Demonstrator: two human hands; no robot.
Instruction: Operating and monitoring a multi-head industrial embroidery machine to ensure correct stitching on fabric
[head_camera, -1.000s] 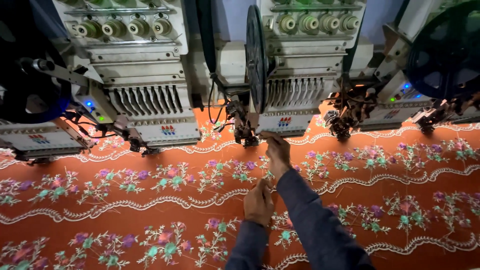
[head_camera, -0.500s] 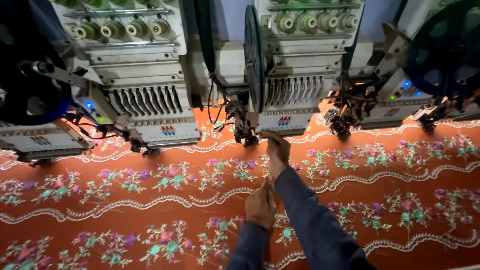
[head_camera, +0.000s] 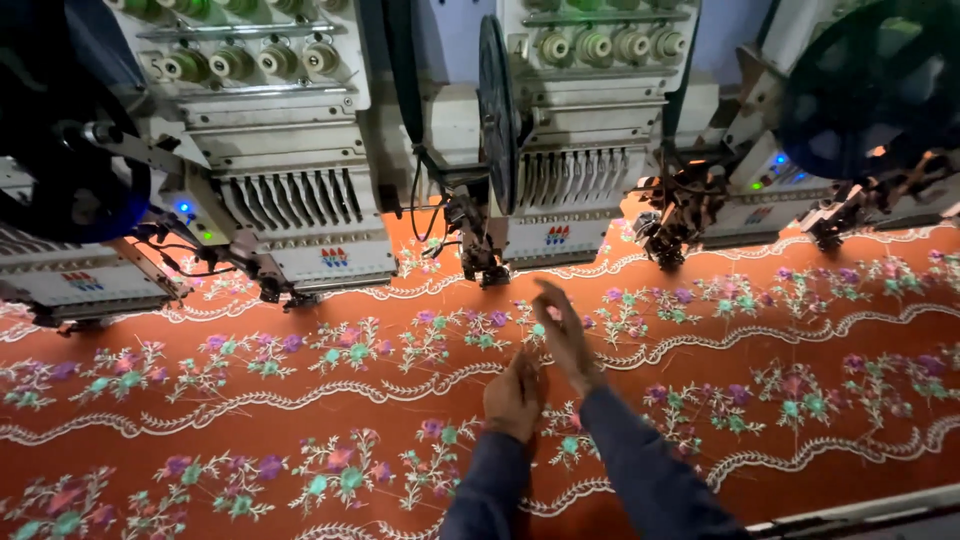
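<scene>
Two hands: left hand (head_camera: 515, 395) fisted, right hand (head_camera: 562, 330) outstretched.

**Both hands held close together, forearms reaching forward**

Two forearms in dark blue sleeves are seen entering from the lower edge, angled up and slightly leftward. The left hand (head_camera: 514, 397) is held low with fingers curled inward — its back is turned to the camera, and whether anything is pinched cannot be told. The right hand (head_camera: 562, 332) is extended further ahead, fingers stretched and loosely together, slightly blurred. The two hands are kept just beside each other — almost touching.
</scene>
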